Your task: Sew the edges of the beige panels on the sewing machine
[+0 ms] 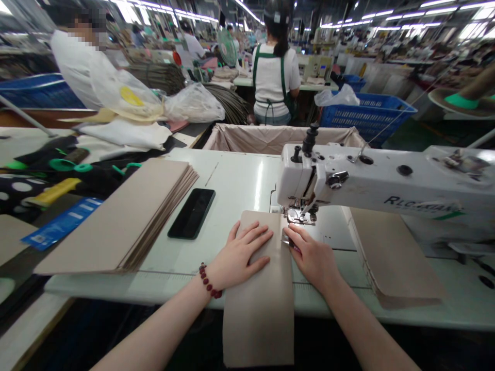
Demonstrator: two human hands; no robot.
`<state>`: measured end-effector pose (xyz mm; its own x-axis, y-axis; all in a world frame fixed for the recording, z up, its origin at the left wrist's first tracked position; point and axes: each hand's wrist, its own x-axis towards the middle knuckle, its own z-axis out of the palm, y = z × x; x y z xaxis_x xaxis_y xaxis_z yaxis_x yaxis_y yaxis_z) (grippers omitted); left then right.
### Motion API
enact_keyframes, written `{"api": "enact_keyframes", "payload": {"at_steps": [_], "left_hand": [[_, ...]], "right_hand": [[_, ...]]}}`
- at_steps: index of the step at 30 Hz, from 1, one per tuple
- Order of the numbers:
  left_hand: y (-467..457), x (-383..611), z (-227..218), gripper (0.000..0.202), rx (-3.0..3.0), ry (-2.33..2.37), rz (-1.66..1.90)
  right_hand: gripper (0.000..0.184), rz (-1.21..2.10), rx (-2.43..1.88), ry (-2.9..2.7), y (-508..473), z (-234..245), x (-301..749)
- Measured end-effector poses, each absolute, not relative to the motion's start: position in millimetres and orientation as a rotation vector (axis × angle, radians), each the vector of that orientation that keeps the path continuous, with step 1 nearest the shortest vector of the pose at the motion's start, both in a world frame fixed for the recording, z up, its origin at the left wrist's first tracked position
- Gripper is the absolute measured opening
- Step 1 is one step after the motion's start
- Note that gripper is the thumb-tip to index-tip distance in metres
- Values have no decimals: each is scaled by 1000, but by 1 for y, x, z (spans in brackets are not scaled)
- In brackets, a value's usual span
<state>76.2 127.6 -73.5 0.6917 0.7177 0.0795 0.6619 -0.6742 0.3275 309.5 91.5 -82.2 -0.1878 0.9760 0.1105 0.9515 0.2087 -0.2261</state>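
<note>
My left hand (242, 255) lies flat with fingers spread on a long beige fabric panel (259, 319). The panel hangs over the table's front edge, its far end beside the presser foot (301, 219) of a white sewing machine (348, 172). Curled at the panel's right edge, just in front of the foot, is my right hand (315, 257). A small pointed metal tool (286, 239) sticks out from under its fingers; its handle is mostly hidden, so I cannot tell its exact kind. The index fingertip touches the panel's edge.
A stack of beige panels (127, 216) and a black phone (192, 214) lie on the left. More beige panels (398, 252) rest right of the machine. Behind the table are a cloth-lined bin (251, 136), a blue basket (363, 116) and a person in a green apron (274, 77).
</note>
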Motion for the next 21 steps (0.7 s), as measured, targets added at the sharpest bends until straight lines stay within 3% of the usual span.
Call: {"api": "enact_keyframes", "payload": {"at_steps": [21], "left_hand": [[131,70,-72,54,2595,1062,291]], "right_hand": [[57,131,-1789,-2233,93,-87,307]]}}
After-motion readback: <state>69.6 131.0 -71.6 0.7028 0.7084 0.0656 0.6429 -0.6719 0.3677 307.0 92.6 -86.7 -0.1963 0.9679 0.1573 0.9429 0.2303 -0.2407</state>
